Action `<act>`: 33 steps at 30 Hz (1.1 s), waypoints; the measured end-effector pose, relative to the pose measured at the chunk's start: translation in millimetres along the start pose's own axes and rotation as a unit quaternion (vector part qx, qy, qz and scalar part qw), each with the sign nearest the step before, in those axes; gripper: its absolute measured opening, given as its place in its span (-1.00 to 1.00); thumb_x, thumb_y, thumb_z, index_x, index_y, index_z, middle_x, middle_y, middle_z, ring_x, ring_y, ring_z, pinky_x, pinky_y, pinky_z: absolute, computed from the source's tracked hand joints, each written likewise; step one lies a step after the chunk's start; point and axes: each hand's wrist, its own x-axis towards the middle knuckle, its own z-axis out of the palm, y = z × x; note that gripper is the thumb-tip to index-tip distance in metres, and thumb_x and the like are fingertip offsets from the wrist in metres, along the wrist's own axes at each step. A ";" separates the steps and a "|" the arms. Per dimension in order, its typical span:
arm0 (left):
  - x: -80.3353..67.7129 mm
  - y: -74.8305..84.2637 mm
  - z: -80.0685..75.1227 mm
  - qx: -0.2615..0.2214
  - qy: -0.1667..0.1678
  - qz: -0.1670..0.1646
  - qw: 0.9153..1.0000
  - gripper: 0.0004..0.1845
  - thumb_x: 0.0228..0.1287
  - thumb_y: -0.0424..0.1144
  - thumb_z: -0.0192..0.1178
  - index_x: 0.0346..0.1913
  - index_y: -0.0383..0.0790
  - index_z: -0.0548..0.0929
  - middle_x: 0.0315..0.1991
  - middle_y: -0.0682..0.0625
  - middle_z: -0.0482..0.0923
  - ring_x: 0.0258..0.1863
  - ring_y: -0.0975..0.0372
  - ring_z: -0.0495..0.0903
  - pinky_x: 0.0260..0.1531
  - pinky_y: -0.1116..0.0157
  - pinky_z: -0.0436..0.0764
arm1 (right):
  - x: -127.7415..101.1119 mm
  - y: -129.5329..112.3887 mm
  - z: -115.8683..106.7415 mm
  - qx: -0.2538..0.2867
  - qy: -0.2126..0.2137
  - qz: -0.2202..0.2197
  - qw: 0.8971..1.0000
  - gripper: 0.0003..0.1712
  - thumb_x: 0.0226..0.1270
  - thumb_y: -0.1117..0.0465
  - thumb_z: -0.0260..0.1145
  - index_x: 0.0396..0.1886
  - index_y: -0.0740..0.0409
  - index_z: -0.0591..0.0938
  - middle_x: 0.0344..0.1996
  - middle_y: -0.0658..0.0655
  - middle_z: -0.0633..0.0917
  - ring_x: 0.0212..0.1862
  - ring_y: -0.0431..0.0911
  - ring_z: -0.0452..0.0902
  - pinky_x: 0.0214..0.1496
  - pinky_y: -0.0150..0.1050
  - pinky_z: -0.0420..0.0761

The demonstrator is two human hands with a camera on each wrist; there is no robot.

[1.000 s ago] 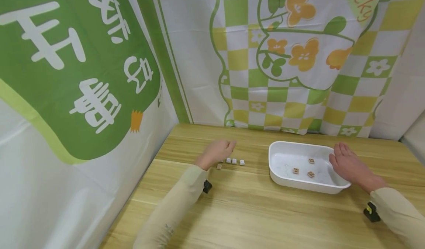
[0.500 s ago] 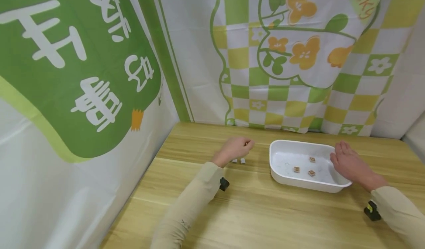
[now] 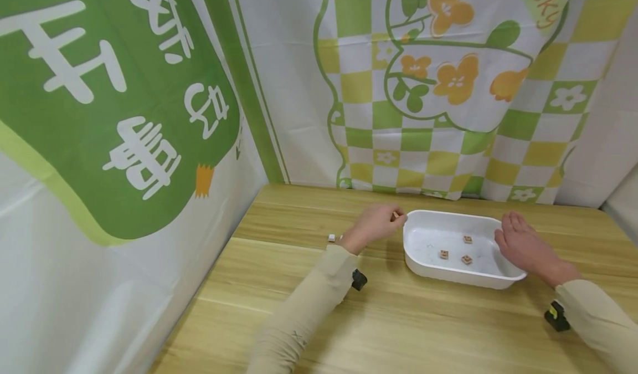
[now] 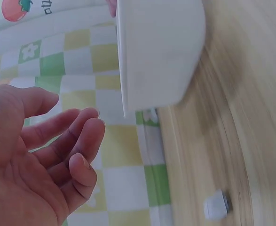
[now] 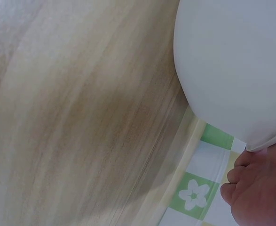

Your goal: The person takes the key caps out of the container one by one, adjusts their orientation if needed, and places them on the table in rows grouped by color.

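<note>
My left hand hovers just left of a white tray, fingertips close to its left rim. In the left wrist view the fingers curl loosely, with nothing visible between them. At the tray's right end, my right hand rests over the rim with its fingers straight and together. Inside the tray lie three small brown square pieces, including one at the back and one at the left. A small white block, like a keycap, sits on the table behind my left wrist, which hides others.
The wooden table ends at the back against a green-and-yellow checked cloth. On the left hangs a white and green cloth. A dark wrist camera sits at my left cuff.
My left hand has moved right from over the row of small blocks to the tray's left rim. The brown piece beside that row is no longer in sight. My right hand has stayed put.
</note>
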 end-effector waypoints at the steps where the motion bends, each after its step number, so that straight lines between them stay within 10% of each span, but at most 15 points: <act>1: 1.8 3.1 1.7 0.001 0.000 0.005 1.000 -0.71 0.50 -0.03 0.00 0.00 -0.07 0.65 -0.18 0.10 0.71 -0.26 0.38 0.62 -0.32 0.50 0.53 | -0.1 0.2 0.0 0.001 -0.003 0.001 1.000 -0.22 0.61 0.03 -0.34 0.33 0.79 0.02 0.32 0.79 0.00 0.39 0.59 -0.08 0.42 0.36 0.03; 33: 49.5 66.8 66.0 -0.049 -0.029 -0.002 0.998 -0.81 0.45 -0.04 0.06 -0.09 0.05 0.66 -0.26 0.23 0.66 -0.36 0.51 0.52 -0.41 0.59 0.43 | 2.8 2.2 4.1 -0.006 0.017 -0.012 1.000 -0.29 0.58 0.13 -0.28 0.28 0.83 0.07 0.29 0.81 0.06 0.34 0.62 -0.02 0.38 0.39 0.08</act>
